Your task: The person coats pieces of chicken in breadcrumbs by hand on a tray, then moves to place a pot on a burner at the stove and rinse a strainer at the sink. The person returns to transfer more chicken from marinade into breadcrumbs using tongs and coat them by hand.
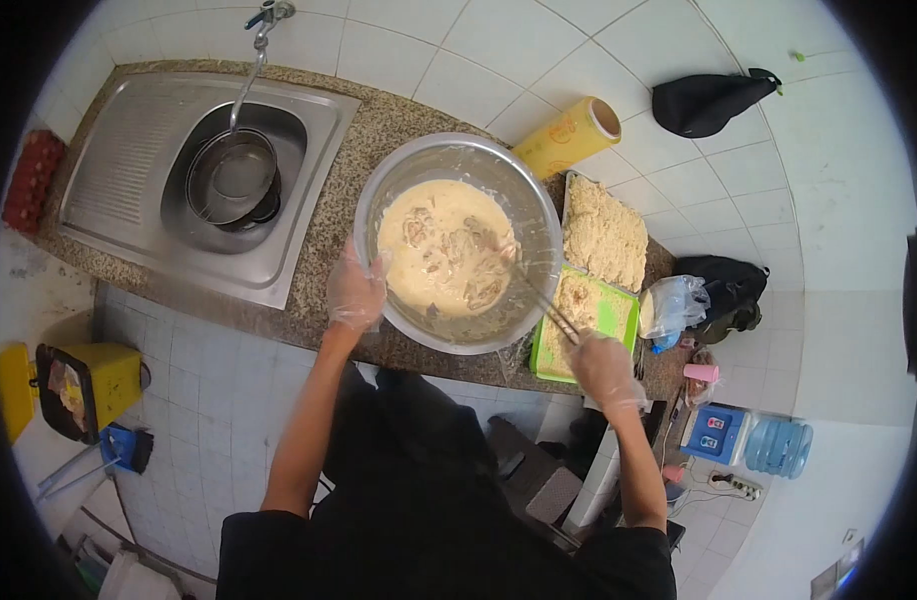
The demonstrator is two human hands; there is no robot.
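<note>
A large steel mixing bowl [391,308] stands on the counter, holding pale, creamy batter [444,235] with lumpy pieces in it. My left hand [357,290], in a clear plastic glove, grips the bowl's left rim. Also gloved, my right hand [601,370] is closed around metal tongs [547,305], whose far ends dip into the batter. Just right of the bowl, under my right forearm's reach, lies a green tray [619,318] with crumbs and a coated piece. Behind it sits a tray heaped with breaded pieces [604,235].
A steel sink [291,190] with a pot [232,180] under the tap [262,45] is on the left. A yellow film roll [569,138] lies by the wall. Plastic bags [676,305] sit at the right. A yellow bin [104,385] stands on the floor.
</note>
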